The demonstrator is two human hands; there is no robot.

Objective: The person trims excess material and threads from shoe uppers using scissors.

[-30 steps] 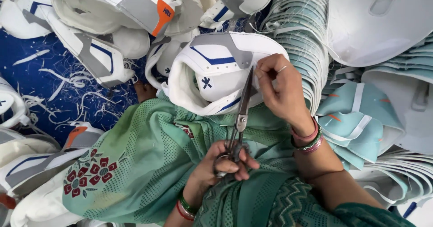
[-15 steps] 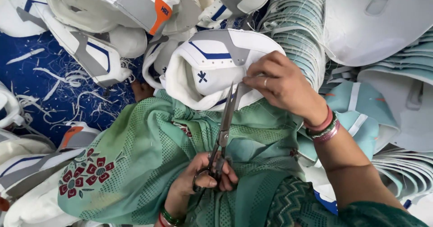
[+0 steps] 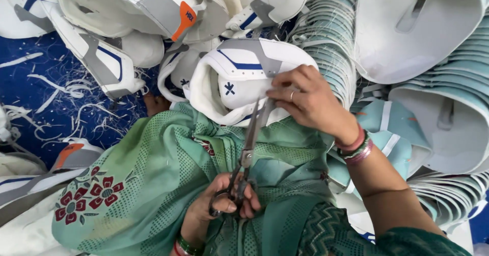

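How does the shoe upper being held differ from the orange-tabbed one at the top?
The held shoe upper is gripped by the right hand with the scissors at its edge; the orange-tabbed upper lies loose in the pile. The held one shows blue lines and no orange; the other has an orange tab. Both are white with grey panels.

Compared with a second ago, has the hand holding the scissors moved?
Yes. The left hand with the scissors has shifted leftward in view and slightly lower, closer to the red flower embroidery.
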